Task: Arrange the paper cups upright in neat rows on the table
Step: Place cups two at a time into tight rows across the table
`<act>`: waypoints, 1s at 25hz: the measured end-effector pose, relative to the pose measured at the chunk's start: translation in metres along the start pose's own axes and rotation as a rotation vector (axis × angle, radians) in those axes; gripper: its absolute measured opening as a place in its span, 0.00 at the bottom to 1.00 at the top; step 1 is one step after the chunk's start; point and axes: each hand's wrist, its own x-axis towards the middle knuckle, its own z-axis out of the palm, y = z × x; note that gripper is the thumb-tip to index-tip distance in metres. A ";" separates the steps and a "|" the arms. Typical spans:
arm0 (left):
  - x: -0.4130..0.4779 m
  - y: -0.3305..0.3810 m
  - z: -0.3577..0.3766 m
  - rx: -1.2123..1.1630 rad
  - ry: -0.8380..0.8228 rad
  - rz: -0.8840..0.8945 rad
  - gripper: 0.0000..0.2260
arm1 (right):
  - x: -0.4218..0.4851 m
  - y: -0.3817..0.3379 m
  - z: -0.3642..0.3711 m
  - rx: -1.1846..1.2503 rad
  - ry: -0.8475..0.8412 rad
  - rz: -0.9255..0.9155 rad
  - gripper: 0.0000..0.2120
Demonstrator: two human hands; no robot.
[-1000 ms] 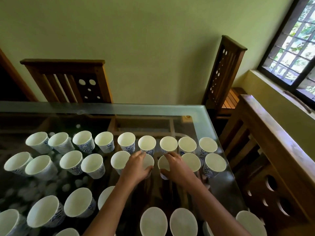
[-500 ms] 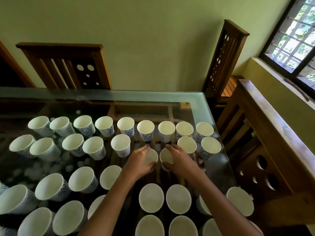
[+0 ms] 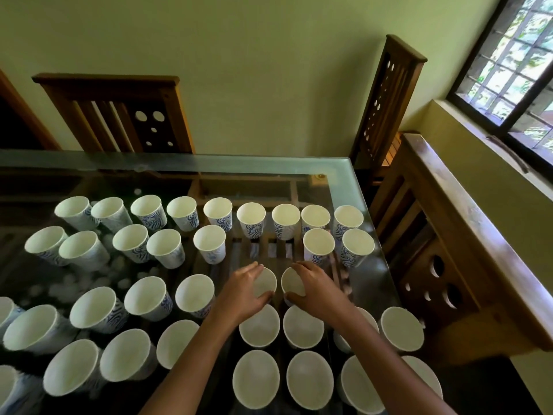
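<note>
Glass table (image 3: 344, 181) (green-walled room): paper cups (image 3: 285, 218) upright.

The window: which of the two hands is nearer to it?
Right. The right hand grips a paper cup on the side toward the window; the left hand grips another, farther left.

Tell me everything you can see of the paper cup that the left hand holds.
The paper cup is white, its mouth open upward, so it is upright. Its outer wall is hidden. The left hand grips its rim from the left. It sits beside the neighbouring cup, apart, over the glass table.
</note>
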 end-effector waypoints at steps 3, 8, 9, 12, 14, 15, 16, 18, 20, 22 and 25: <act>-0.002 0.000 0.001 -0.002 -0.001 -0.005 0.30 | -0.003 -0.001 0.001 0.003 0.008 -0.001 0.29; -0.002 0.001 0.001 -0.005 0.005 -0.009 0.30 | -0.003 -0.001 0.003 0.013 0.010 0.017 0.30; -0.002 0.001 0.001 -0.011 0.006 -0.007 0.30 | -0.003 0.000 0.004 0.019 0.013 0.022 0.30; -0.002 0.002 0.002 -0.033 0.010 -0.002 0.29 | -0.001 0.002 0.006 0.041 0.021 0.033 0.30; 0.000 0.002 0.003 -0.037 0.016 0.003 0.29 | 0.001 0.003 0.006 0.048 0.030 0.035 0.30; 0.002 0.002 0.003 -0.037 0.017 0.004 0.29 | 0.002 0.004 0.005 0.050 0.035 0.034 0.30; 0.003 0.003 0.003 -0.039 0.018 0.004 0.29 | 0.003 0.005 0.005 0.053 0.038 0.034 0.31; 0.005 0.004 0.004 -0.048 0.022 -0.002 0.28 | 0.005 0.007 0.005 0.057 0.036 0.037 0.31; 0.006 0.005 0.004 -0.047 0.028 -0.003 0.28 | 0.006 0.008 0.005 0.050 0.039 0.033 0.31; 0.007 0.005 0.005 -0.046 0.027 -0.005 0.29 | 0.007 0.010 0.005 0.056 0.041 0.037 0.30; 0.007 0.005 0.004 -0.039 0.028 0.000 0.29 | 0.006 0.011 0.005 0.054 0.044 0.038 0.31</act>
